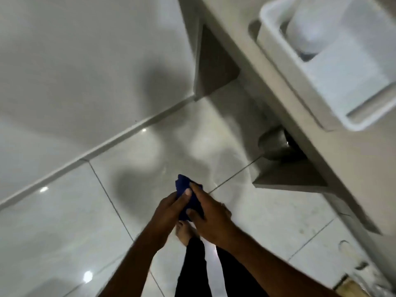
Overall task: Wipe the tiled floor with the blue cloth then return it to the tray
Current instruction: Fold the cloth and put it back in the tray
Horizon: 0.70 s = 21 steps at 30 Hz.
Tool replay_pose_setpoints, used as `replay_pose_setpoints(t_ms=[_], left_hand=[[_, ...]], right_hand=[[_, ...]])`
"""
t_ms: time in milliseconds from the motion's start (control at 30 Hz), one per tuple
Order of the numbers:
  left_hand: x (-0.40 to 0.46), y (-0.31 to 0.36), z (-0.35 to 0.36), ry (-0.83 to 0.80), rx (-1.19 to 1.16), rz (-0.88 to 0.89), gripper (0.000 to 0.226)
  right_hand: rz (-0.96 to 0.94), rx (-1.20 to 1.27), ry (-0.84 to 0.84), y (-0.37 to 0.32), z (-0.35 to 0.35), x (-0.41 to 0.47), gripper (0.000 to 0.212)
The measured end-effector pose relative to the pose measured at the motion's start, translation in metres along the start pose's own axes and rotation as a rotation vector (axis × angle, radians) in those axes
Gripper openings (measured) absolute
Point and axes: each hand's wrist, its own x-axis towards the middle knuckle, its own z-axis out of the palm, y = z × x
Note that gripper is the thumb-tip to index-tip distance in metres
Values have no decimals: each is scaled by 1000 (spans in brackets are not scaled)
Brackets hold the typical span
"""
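Observation:
The blue cloth (186,190) is bunched between both hands at the lower centre of the head view, held up above the glossy tiled floor (70,221). My left hand (171,211) grips it from the left with the thumb pressed on top. From the right, my right hand (211,217) covers it with the fingers laid over the fabric. Only the cloth's top and a strip between the hands show. The white tray (270,39) sits at the upper right on a light counter (342,168), well above and to the right of the hands.
A white object (310,28) lies inside the tray. The counter's supports (214,67) stand on the floor near a white wall (64,61). My bare foot (184,231) and dark trouser legs are under the hands. Some clutter (360,281) lies at the lower right.

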Motion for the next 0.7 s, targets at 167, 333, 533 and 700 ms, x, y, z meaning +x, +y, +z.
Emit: replay_pose_setpoints(t_ms=[167,333,533,700], left_hand=[[-113,110,18,9,-57,237,35],[-174,158,8,-217,3,430,44],[-207,207,38,-407,281,520,38],[-173,231,44,-191,602,668,22]], right_hand=[[-241,-10,102,-115,-74,-84,58],[-302,293,265,-161,-122,-133,70],[-300,514,188,-162,-146,-159,43],[-298,760,436,-147,-164,-169,69]])
